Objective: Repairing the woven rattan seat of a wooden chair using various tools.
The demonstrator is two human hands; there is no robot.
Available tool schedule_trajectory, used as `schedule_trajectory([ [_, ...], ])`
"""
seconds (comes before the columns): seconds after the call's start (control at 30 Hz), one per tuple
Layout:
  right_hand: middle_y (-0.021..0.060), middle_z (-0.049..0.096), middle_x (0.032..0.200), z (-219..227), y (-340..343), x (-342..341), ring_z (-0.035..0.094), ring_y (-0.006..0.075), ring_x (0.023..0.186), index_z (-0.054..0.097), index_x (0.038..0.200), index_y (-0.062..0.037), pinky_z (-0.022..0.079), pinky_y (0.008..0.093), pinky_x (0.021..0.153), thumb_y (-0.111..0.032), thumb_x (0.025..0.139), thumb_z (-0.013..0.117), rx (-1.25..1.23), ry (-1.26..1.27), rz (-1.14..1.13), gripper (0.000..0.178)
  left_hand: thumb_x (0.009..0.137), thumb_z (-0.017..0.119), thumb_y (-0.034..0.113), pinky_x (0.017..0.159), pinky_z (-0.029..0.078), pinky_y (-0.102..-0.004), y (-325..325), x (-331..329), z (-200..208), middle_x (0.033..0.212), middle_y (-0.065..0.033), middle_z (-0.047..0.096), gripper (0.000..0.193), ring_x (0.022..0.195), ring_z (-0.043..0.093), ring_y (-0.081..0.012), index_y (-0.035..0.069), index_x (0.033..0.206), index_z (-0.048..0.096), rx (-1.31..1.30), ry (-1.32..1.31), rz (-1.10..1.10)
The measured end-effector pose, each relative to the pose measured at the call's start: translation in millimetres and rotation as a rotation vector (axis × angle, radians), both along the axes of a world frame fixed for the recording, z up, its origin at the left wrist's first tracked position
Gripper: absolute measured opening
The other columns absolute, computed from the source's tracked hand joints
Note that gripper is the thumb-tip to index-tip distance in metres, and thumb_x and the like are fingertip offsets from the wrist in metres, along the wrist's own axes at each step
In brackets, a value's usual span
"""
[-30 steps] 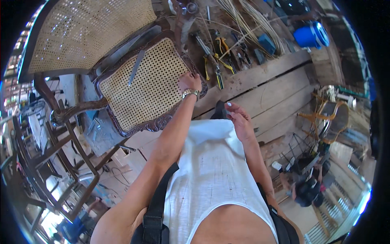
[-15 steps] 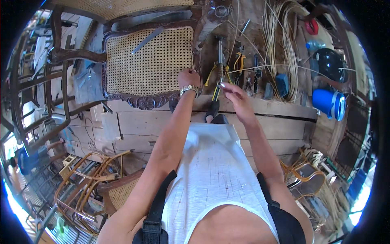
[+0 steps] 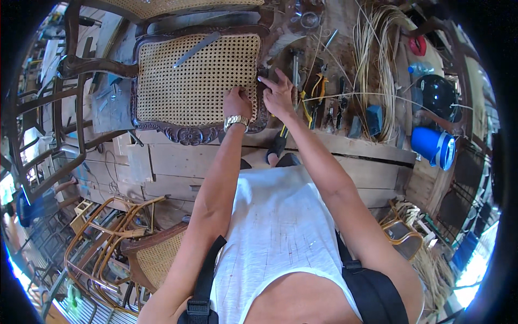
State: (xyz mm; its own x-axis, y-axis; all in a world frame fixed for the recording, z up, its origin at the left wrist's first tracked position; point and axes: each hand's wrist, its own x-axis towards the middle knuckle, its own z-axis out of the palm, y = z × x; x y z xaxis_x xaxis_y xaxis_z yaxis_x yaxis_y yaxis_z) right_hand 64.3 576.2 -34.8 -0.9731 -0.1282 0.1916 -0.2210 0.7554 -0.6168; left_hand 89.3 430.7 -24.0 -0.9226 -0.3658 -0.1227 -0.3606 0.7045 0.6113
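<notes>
My left hand, with a metal watch band at the wrist, rests over the front right part of a woven cane seat. Its fingers are bent together; whatever they hold, if anything, is too small to make out. Just right of it, my right hand is at the right rail of the carved dark wooden chair frame, fingers stretched and apart. A long flat grey blade lies across the far part of the seat. One thin cane strand stretches from near my right hand toward the right.
Right of the chair lie yellow-handled pliers, other hand tools and a blue block. Beyond are bundled cane strands, a black round object and a blue bucket. Wooden chair frames crowd the left; rattan frames stand lower left.
My right hand has moved left and away from me, from above the tools to the seat's right edge. My left hand has shifted slightly left over the cane.
</notes>
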Motion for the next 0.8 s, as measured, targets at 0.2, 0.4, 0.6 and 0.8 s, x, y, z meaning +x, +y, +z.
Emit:
schedule_trajectory([
  [0.2, 0.0198, 0.040, 0.142, -13.8, -8.5, -3.8, 0.038, 0.0403, 0.129, 0.068, 0.124, -0.0255, 0.033, 0.0473, 0.110, -0.012, 0.081, 0.058, 0.020, -0.063, -0.052, 0.046, 0.089, 0.057, 0.016, 0.079, 0.051, -0.0482, -4.5, -2.0, 9.0, 0.097, -0.0202, 0.065, 0.018, 0.092, 0.062, -0.0394, 0.004, 0.098, 0.067, -0.014, 0.020, -0.078],
  [0.4, 0.0177, 0.038, 0.145, -1.4, -23.2, 1.6, 0.036, 0.0393, 0.131, 0.061, 0.133, -0.0288, 0.032, 0.0499, 0.109, -0.016, 0.084, 0.059, 0.175, -0.143, -0.084, 0.050, 0.088, 0.061, 0.022, 0.086, 0.050, -0.0477, -11.0, -5.3, 7.0, 0.102, -0.0240, 0.067, 0.029, 0.099, 0.062, -0.0401, 0.004, 0.111, 0.066, 0.055, -0.077, -0.055],
  [0.6, 0.0151, 0.034, 0.150, 16.8, -37.2, 4.8, 0.030, 0.0391, 0.137, 0.045, 0.144, -0.0297, 0.027, 0.0566, 0.111, -0.020, 0.088, 0.058, 0.403, -0.245, -0.152, 0.058, 0.087, 0.062, 0.022, 0.086, 0.050, -0.0484, -13.0, -8.0, 3.1, 0.105, -0.0249, 0.066, 0.028, 0.100, 0.062, -0.0403, 0.002, 0.107, 0.066, 0.054, -0.095, -0.059],
  [0.8, 0.0202, 0.043, 0.142, 37.8, -33.7, 3.1, 0.048, 0.0389, 0.126, 0.042, 0.147, -0.0132, 0.030, 0.0730, 0.102, -0.016, 0.097, 0.049, 0.895, -0.129, 0.040, 0.051, 0.085, 0.064, 0.022, 0.082, 0.051, -0.0472, -17.4, -6.8, -13.6, 0.098, -0.0199, 0.067, 0.022, 0.093, 0.063, -0.0384, 0.006, 0.100, 0.069, 0.033, -0.040, -0.061],
])
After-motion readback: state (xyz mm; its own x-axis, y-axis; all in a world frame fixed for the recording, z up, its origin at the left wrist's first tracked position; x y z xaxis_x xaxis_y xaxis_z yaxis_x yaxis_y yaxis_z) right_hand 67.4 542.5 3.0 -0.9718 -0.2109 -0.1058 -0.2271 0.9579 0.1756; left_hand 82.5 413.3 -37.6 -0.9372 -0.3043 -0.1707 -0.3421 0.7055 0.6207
